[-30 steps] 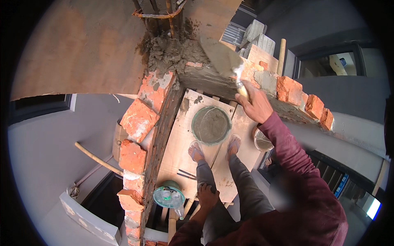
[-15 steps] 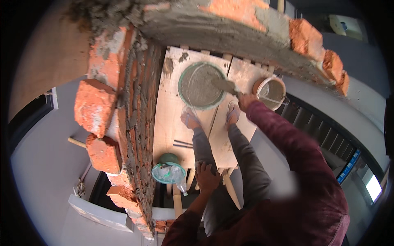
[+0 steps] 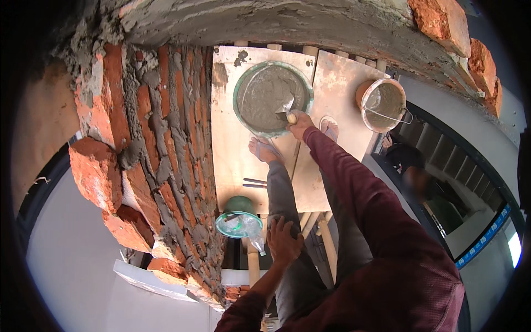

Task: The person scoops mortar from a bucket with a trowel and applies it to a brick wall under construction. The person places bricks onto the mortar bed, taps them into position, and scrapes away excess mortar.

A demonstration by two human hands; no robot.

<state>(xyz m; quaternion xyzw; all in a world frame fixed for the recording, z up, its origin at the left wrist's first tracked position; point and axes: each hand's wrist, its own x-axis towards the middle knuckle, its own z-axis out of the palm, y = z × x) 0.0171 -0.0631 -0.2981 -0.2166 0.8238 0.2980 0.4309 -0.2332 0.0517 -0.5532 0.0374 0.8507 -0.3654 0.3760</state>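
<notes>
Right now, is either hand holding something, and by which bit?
The right hand holds the trowel by its handle. The left hand rests on the left leg, seemingly holding nothing.

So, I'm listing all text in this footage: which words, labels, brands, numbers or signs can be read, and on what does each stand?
Blue strip at the right: pale marks that look printed, too small to read.
Orange bucket, green tub and trowel: no writing that can be made out.
Elsewhere: no readable text.
</notes>
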